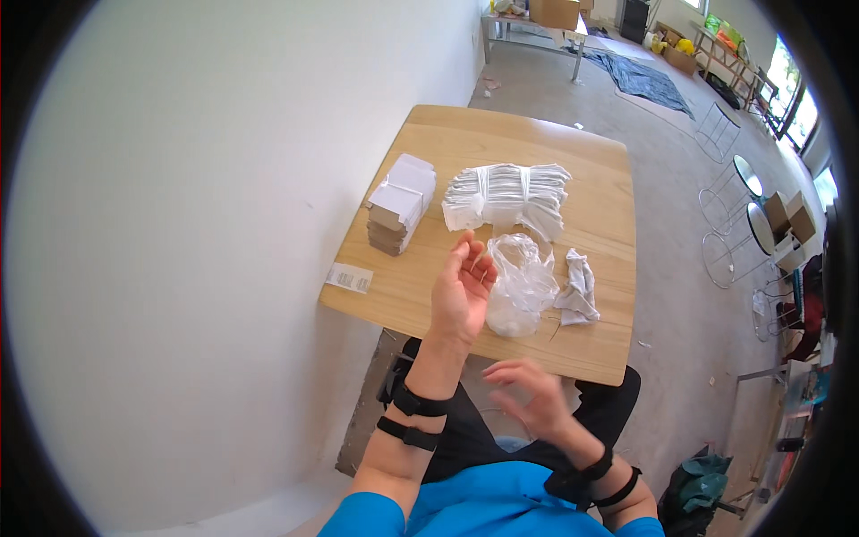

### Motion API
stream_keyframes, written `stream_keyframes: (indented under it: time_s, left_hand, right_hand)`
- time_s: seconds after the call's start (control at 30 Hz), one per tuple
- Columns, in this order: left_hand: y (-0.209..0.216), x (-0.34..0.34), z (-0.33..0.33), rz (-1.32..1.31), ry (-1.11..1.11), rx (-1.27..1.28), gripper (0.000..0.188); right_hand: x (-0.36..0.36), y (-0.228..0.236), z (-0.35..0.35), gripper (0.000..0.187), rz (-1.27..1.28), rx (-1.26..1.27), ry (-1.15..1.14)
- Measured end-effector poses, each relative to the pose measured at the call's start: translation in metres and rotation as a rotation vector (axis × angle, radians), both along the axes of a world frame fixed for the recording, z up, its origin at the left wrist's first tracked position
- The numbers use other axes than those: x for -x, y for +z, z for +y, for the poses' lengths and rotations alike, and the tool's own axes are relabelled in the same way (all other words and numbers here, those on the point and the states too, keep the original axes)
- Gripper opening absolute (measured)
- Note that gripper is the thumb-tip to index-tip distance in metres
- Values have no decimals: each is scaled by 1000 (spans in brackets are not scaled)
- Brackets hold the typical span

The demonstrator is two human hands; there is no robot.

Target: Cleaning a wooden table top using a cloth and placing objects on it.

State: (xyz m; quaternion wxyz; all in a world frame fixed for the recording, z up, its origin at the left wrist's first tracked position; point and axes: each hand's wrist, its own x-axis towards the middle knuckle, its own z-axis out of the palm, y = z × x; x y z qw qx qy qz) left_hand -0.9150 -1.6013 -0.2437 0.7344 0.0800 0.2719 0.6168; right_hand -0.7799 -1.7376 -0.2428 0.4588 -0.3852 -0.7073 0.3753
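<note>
My left hand [462, 295] is raised over the near part of the wooden table [412, 295], palm turned up. Its fingers are loosely curled and apart, and nothing shows in them. Just right of it lies a crumpled clear plastic bag [517, 291]. My right hand [534, 400], slightly blurred, hovers off the table's near edge above my lap, fingers stretched and empty. A small folded white cloth piece [579, 291] rests beside the bag. Behind the bag is a thick bundle of white fabric pieces [506, 192] tied with white strips.
A banded stack of flat white-grey cartons [401, 199] stands at the table's left, with a sheet of printed labels [349, 277] near the left corner. A white wall [197, 268] runs along the left. Round stools [761, 228] stand on the floor to the right.
</note>
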Motion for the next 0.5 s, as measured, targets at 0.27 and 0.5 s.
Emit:
stream_keyframes:
  time_s: [0.27, 0.5]
  left_hand:
    - [26, -28, -4, 571, 231, -321, 15]
    - [46, -45, -20, 1799, 485, -1264, 18]
  right_hand:
    - [33, -8, -15, 35, 70, 98, 78]
    - [30, 5, -23, 21, -8, 6, -40]
